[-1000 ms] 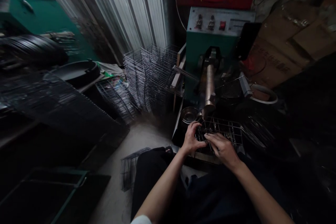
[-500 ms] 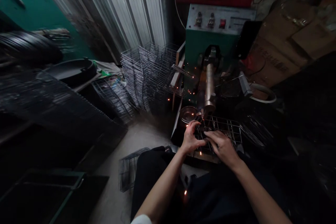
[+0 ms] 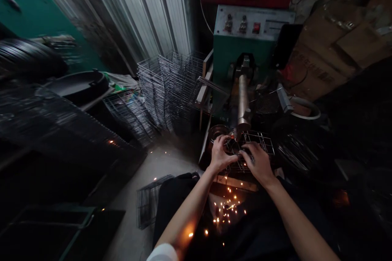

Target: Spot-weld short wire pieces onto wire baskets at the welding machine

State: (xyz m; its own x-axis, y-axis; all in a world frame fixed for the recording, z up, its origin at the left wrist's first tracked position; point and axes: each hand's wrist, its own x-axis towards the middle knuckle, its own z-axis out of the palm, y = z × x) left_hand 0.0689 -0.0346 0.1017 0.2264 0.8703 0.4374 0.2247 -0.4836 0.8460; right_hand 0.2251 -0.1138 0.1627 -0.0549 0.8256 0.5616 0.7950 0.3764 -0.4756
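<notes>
A wire grid [image 3: 263, 142] lies beneath the metal electrode arm [image 3: 243, 102] of a green spot welder [image 3: 225, 59]. My left hand [image 3: 219, 155] curls over the grid's left part, fingers close to the glowing electrode tip. Opposite it, my right hand [image 3: 259, 164] grips the near part with thumb and fingertips. The thumbs almost meet; the exact contact under the fingers is dark. Bright sparks [image 3: 228, 208] fall between my forearms toward my lap. A round metal dish [image 3: 218, 130] sits left of the electrode.
Stacked wire baskets [image 3: 156, 89] stand left of the welder, and a smaller wire piece [image 3: 148, 202] is on the floor by my leg. Cardboard boxes [image 3: 330, 57] are at right. A black wire coil [image 3: 30, 59] lies far left.
The grid has shifted slightly left, and my right hand has tilted with its fingers more bent. A larger shower of sparks now falls below my hands. The view has turned slightly.
</notes>
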